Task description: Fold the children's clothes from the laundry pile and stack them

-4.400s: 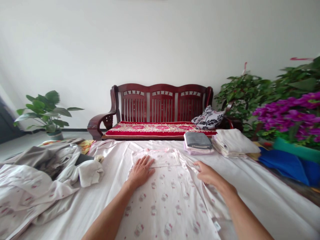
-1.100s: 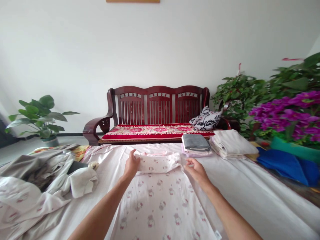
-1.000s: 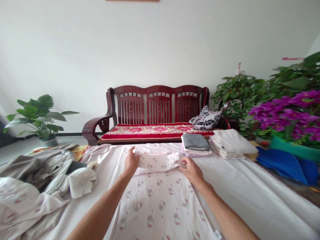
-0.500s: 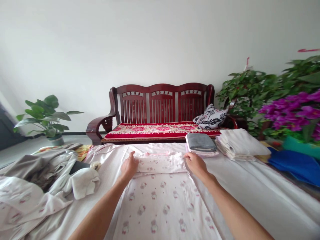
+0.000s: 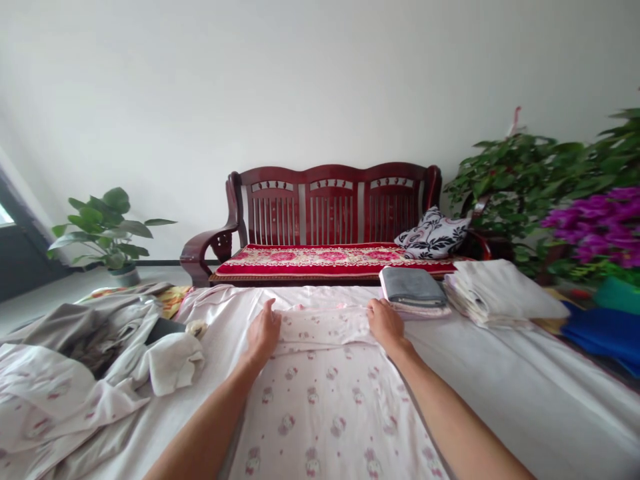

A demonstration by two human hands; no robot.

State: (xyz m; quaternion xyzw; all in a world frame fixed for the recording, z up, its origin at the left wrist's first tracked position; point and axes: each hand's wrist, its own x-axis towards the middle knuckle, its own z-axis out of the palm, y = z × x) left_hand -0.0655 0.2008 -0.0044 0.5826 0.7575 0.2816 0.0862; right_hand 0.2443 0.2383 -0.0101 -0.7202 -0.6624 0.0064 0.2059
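A white garment (image 5: 325,400) printed with small cartoon cat faces lies spread on the sheet in front of me, its far end folded over into a band. My left hand (image 5: 265,328) is closed on the left end of that band, thumb up. At the opposite end, my right hand (image 5: 385,324) pinches the other corner of the fold. The near part of the garment runs out of the bottom of the picture between my forearms. What kind of garment it is, I cannot tell.
Rumpled clothes (image 5: 100,360) are heaped on the left. A folded grey cloth (image 5: 413,285) tops a small pile just past my right hand, beside folded white cloths (image 5: 505,290). A wooden bench (image 5: 330,213) stands behind, with potted plants (image 5: 107,230) at the sides.
The folded band has settled flatter onto the garment, both hands still at its ends. My right hand has turned slightly inward. The view has shifted a little to the left.
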